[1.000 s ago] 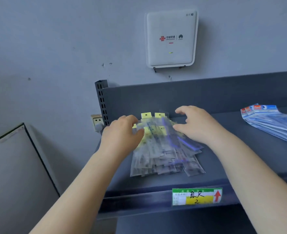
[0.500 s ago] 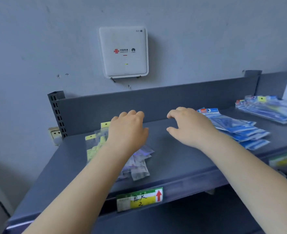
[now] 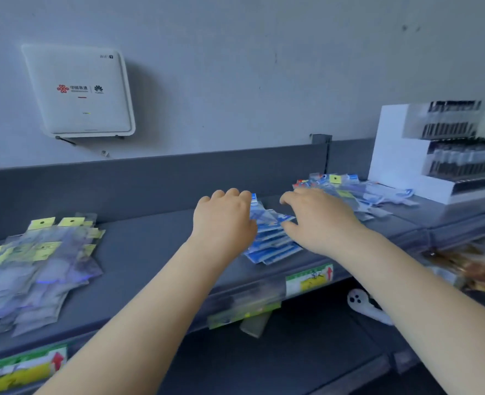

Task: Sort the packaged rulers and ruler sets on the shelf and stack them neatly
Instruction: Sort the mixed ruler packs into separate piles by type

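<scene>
A fanned pile of blue packaged ruler sets (image 3: 272, 238) lies mid-shelf on the grey shelf (image 3: 150, 252). My left hand (image 3: 224, 220) rests on the pile's left edge, fingers curled down. My right hand (image 3: 318, 218) lies on its right side with fingers spread. Neither hand clearly grips a pack. A stack of clear ruler packs with yellow tags (image 3: 36, 260) sits at the far left, away from both hands. Another loose pile of blue and clear packs (image 3: 358, 192) lies behind my right hand.
A white tiered display of dark pens (image 3: 441, 149) stands at the right end of the shelf. A white router box (image 3: 79, 92) hangs on the wall. Price labels (image 3: 309, 277) line the shelf's front edge. A lower shelf holds a white object (image 3: 361, 303) and colourful packs (image 3: 475, 269).
Both hands have left the yellow-tagged stack and moved right along the shelf onto the blue pile. The view has swung right, bringing the pen display into sight.
</scene>
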Available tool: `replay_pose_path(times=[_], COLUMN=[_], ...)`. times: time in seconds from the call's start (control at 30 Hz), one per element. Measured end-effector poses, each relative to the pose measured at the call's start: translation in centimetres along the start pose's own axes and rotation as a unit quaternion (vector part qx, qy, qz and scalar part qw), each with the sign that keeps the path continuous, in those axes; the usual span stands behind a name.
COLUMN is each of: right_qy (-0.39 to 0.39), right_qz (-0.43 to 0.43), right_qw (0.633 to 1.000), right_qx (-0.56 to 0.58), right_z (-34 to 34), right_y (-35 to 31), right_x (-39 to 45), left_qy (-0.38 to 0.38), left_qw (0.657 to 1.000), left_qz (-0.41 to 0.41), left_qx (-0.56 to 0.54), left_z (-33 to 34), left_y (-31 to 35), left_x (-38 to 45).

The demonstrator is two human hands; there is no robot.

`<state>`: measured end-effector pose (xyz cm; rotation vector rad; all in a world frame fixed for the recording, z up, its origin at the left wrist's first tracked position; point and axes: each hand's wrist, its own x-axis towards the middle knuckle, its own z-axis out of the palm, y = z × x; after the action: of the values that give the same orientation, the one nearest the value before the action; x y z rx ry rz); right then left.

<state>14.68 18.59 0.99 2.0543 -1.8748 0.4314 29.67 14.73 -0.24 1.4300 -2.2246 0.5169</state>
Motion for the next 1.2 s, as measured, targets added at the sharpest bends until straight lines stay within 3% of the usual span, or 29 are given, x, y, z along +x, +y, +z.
replay_pose_path(times=[0.5,0.8,1.0,1.2], right_qy=[-0.035,-0.05,-0.055,-0.11], right_qz=[0.111,0.174,0.19,0.195], right_qw=[0.993,0.979,0.968,0.957], right_qx=[-0.023,0.093,0.153,0.187], right_z=[1.6,4.0,6.1,8.7], right_y=[19.5,29.9,35.5,39.3], right_x=[-3.3,-0.1,2.5,4.9], left_qy=[-0.065,-0.086,-0.118,-0.162], left_qw=[0.993,0.983,0.981,0.978], left_qz=[0.097,0.161,0.151,0.129], left_qx=[-0.016,-0.002,0.002,-0.035], left_z=[5.4,9.7,12.6,15.4], left_y=[17.8,24.7,27.3,29.4], left_x=[8.1,16.1,19.7,21.6])
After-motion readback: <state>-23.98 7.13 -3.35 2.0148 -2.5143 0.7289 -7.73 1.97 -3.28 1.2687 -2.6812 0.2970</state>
